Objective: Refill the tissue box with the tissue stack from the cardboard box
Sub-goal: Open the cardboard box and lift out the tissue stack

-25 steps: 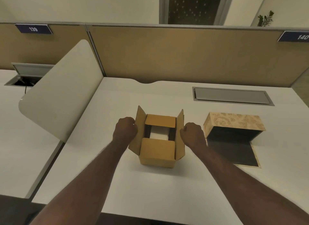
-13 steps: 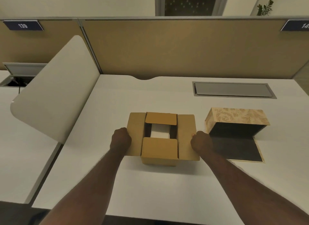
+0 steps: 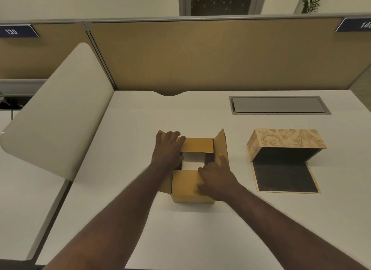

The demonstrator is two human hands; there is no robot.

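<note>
A small brown cardboard box point(image 3: 185, 186) stands on the white desk in front of me with its top flaps partly open. White tissue stack point(image 3: 193, 162) shows through the gap between the flaps. My left hand point(image 3: 168, 150) lies flat over the left flap, fingers spread toward the far flap. My right hand point(image 3: 215, 176) rests on the near flap and the box's right edge, beside the raised right flap. The patterned beige tissue box point(image 3: 285, 142) lies on its side to the right, its dark inside open and its flap flat on the desk.
A grey cable hatch point(image 3: 279, 105) is set into the white desk point(image 3: 200, 229) behind the tissue box. A tan partition wall runs along the back. A white rounded divider panel point(image 3: 58, 109) stands on the left, with another desk beyond it.
Both hands left the outer edges of the side flaps and moved onto the top of the cardboard box. The right flap has sprung up; the left flap is under my left hand.
</note>
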